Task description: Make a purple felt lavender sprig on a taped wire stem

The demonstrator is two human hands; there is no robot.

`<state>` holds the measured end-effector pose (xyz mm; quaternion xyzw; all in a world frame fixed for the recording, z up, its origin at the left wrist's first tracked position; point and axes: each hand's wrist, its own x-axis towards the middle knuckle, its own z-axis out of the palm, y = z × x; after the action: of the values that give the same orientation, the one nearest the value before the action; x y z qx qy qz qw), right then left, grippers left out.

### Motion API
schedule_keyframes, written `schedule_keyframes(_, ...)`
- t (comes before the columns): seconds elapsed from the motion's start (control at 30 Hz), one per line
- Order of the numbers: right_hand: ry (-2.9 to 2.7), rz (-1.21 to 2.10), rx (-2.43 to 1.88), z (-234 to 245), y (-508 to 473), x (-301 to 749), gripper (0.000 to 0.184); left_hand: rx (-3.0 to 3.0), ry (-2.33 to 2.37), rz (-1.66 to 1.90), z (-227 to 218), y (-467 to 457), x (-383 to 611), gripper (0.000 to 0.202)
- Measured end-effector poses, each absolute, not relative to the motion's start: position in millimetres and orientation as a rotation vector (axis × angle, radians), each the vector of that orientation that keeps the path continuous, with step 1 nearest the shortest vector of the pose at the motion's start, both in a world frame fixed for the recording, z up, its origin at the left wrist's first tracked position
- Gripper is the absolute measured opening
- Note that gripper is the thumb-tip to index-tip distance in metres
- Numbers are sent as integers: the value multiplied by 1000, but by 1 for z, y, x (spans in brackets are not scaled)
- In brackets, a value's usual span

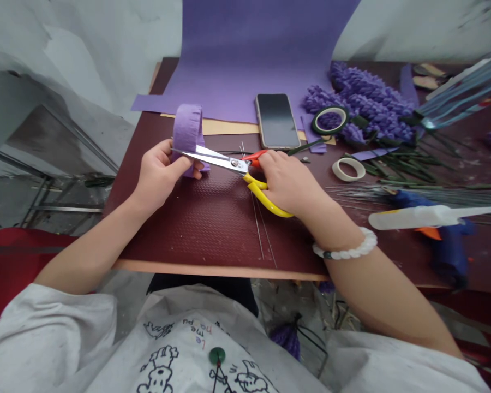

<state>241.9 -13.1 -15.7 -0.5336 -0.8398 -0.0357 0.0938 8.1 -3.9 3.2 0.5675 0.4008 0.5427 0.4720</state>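
Between the fingers of my left hand [162, 169] is a curled purple paper strip [187, 126], with small cuts along its upper edge. My right hand [288, 180] grips scissors [265, 200] with one yellow and one red handle. The scissor blades reach left across the strip, their tips close to my left thumb; the blades look slightly parted. Thin metal wires [258, 229] lie on the table under the scissors. A phone [277, 121] with a dark screen lies just beyond my right hand.
A large purple sheet [245, 71] covers the table's back and rises against the wall. To the right lie purple flower bunches [368, 98], green tape [330, 120], a white tape roll [348, 170], green stems and wires, a white-nozzled bottle [413, 217] and a blue glue gun [450, 245].
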Motion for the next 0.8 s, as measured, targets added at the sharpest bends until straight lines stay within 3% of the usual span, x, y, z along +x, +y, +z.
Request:
schedule_keyframes(0.23, -2438, -33, -1846, -7, -17, 234, 48, 1379, 1008, 1311, 3, -3, 7, 10)
schedule_keyframes(0.8, -2427, -56, -1904, -7, -16, 234, 50, 1447, 960, 1317, 2, -3, 6, 5)
